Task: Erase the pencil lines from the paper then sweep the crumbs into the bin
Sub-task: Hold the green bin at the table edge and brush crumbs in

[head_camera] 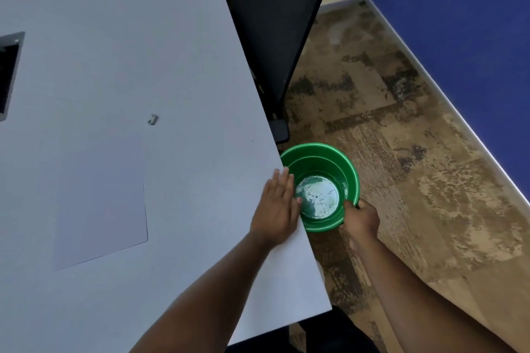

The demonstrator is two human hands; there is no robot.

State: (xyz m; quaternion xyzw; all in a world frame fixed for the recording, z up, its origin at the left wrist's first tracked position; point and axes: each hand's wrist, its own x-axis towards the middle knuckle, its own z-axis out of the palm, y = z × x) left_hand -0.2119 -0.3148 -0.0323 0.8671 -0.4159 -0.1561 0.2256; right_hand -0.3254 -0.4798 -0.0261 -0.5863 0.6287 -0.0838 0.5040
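A white sheet of paper (100,198) lies flat on the white table (114,37), left of both hands. A small pale eraser (153,119) sits on the table beyond the paper's far right corner. My left hand (276,206) lies flat with straight fingers at the table's right edge, fingertips over the rim. My right hand (360,219) grips the near rim of a green bin (348,169), held just below and against the table edge. Dark crumbs lie scattered on the bin's pale bottom.
A black mesh office chair (275,37) stands against the table's far right edge, beyond the bin. A dark cable hatch (8,74) is set into the table at the left. Brown patterned carpet (415,152) and a blue wall (459,23) lie to the right.
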